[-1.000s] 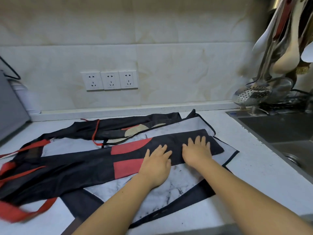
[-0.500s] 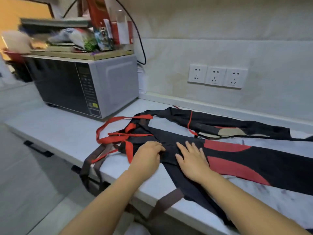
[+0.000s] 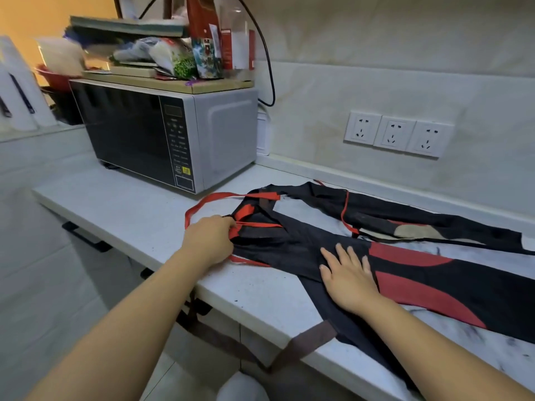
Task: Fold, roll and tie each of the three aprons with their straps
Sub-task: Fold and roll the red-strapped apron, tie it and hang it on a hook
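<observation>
A black apron with red patches lies folded lengthwise on the white counter. My left hand grips its red straps at the bib end, fingers curled over the fabric. My right hand lies flat on the black cloth, fingers straight and spread. A second dark apron with a beige patch lies behind it near the wall. A brown strap hangs over the counter's front edge.
A grey microwave stands at the back left with packets and boards stacked on top. A black cable runs down the wall behind it. Three white sockets sit on the wall. The counter's front edge runs diagonally below my arms.
The view swung left from the sink end to the microwave end. Both hands slid left along the apron; my left hand now grips the red straps, and the right hand moved right and flattened.
</observation>
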Tool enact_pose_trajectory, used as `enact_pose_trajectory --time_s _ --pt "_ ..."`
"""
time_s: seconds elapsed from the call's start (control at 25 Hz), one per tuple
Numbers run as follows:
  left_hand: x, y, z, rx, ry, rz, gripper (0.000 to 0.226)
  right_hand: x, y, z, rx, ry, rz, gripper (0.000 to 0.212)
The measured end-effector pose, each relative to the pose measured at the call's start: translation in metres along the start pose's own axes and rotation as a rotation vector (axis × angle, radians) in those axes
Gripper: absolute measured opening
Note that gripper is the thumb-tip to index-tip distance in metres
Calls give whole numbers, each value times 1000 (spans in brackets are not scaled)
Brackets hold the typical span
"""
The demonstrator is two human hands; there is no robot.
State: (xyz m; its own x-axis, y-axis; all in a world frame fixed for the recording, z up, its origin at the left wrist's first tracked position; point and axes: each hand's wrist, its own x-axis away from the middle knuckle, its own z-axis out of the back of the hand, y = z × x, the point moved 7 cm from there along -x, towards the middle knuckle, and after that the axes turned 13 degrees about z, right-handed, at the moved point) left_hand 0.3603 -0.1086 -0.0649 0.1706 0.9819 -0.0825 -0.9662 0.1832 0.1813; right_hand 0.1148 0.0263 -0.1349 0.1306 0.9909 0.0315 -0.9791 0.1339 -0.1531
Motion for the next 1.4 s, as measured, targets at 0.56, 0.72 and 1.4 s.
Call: enact_pose_trajectory --time_s 0.56,0.72,1.4 --pt "-35 -55 40 798 183 304 37 5 -2 1 -6 51 -17 51" --pt "-37 -34 37 102 213 31 54 5 -3 1 -7 47 -22 51" --pt "48 125 -83 -82 -297 -296 52 25 17 13 -92 -51 -194 55"
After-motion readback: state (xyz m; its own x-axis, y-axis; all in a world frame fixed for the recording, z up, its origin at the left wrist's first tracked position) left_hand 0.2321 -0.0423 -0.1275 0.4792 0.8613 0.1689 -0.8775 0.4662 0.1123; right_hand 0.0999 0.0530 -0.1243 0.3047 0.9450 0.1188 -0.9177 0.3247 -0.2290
